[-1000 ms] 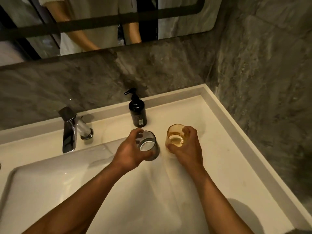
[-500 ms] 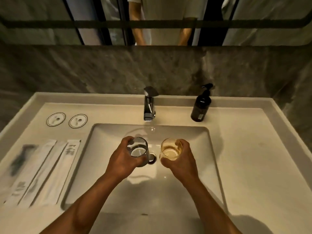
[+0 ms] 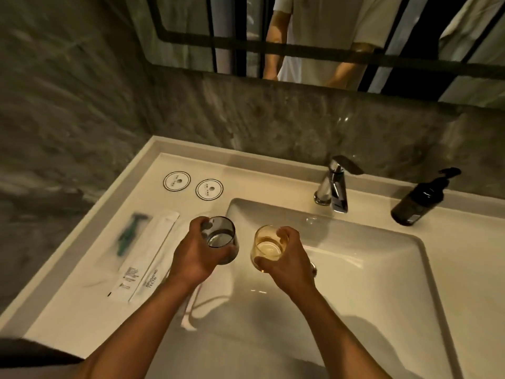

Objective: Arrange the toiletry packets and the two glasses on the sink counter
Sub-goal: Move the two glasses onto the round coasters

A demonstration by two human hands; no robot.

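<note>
My left hand (image 3: 195, 255) grips a smoky grey glass (image 3: 222, 236), held above the left edge of the basin. My right hand (image 3: 287, 258) holds an amber glass (image 3: 266, 246) over the basin, just right of the grey one. Both glasses are upright and apart. On the counter to the left lie toiletry packets: a clear packet with a green razor (image 3: 128, 237) and a long white toothbrush packet (image 3: 149, 255) beside it. A third white packet (image 3: 188, 310) is partly hidden under my left forearm. Two round white coasters (image 3: 176, 181) (image 3: 209, 189) sit behind them.
The white sink basin (image 3: 369, 269) fills the middle, with a chrome faucet (image 3: 337, 187) at its back. A dark pump bottle (image 3: 420, 201) stands right of the faucet. Grey stone walls close the left and back, with a mirror (image 3: 328, 31) above.
Both hands have carried the glasses leftward, from beside the pump bottle on the right counter, across the basin, to its left edge. My view has swung left with them.
</note>
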